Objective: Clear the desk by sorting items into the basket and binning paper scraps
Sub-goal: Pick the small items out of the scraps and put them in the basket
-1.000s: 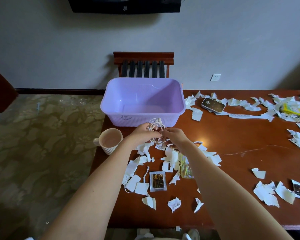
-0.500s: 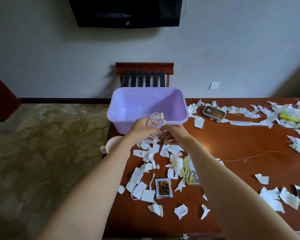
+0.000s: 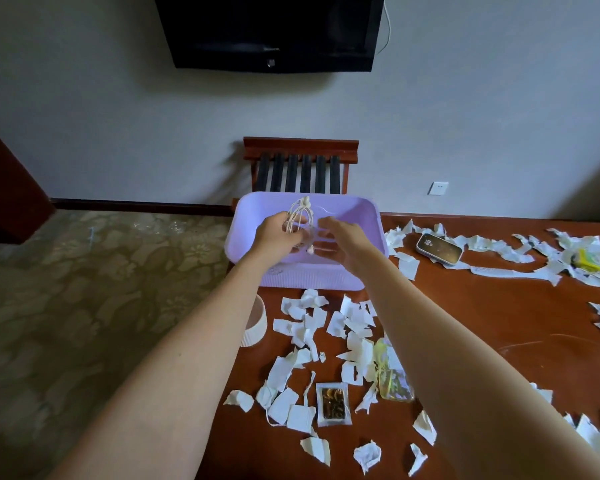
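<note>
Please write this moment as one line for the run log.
left hand: holds coiled cable over basket | right hand: relaxed, beside cable | desk: paper scraps not binned

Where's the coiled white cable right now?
In the head view, the coiled white cable is gripped by the left hand over the open purple basket at the left end of the desk, with the right hand just beside it.

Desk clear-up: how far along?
Early. Done: nothing visibly sorted yet. In hand: left hand holds a coiled white cable over the purple basket, right hand beside it. Left: paper scraps across the desk, plus the dark screened device, cup and small packet; no bin in view.
</note>
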Demonstrator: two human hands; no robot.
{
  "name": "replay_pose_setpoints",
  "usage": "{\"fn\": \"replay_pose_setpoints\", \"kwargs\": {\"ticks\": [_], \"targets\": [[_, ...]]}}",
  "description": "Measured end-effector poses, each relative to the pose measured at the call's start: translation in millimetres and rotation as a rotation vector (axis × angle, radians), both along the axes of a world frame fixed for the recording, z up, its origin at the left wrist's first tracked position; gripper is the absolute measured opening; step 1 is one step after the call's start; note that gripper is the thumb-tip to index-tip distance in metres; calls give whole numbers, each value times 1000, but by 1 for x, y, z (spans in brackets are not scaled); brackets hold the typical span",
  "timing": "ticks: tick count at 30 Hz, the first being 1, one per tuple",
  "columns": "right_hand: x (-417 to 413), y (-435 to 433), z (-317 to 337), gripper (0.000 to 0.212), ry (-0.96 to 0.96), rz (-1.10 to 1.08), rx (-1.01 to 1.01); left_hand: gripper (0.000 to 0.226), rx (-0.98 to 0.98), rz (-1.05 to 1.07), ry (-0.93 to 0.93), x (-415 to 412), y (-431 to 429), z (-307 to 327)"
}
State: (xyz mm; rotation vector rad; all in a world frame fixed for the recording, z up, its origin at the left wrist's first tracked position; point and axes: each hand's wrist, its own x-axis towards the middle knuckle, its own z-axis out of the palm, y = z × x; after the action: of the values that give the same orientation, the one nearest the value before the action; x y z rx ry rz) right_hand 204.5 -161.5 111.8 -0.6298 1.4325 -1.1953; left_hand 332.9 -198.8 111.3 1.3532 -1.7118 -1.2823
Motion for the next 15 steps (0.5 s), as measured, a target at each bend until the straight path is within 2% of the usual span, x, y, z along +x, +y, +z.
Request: {"fn": "replay_pose_setpoints", "kwargs": {"ticks": [3,7,12,15], "targets": [[4,-21,8,20,8,105,-22,18,-36,-8,-24,-3,-12,0],[5,-48,12,32,-19,171,-8,22,-69,-85,-157,-5,-30,1],[11,-75,-1,20,-21,166,68,47,5,-235,-377,-7,-55,-4],[9,-94,-20,22,-15,69,128,50,102,-172,-280,-2,-72,-18]]}}
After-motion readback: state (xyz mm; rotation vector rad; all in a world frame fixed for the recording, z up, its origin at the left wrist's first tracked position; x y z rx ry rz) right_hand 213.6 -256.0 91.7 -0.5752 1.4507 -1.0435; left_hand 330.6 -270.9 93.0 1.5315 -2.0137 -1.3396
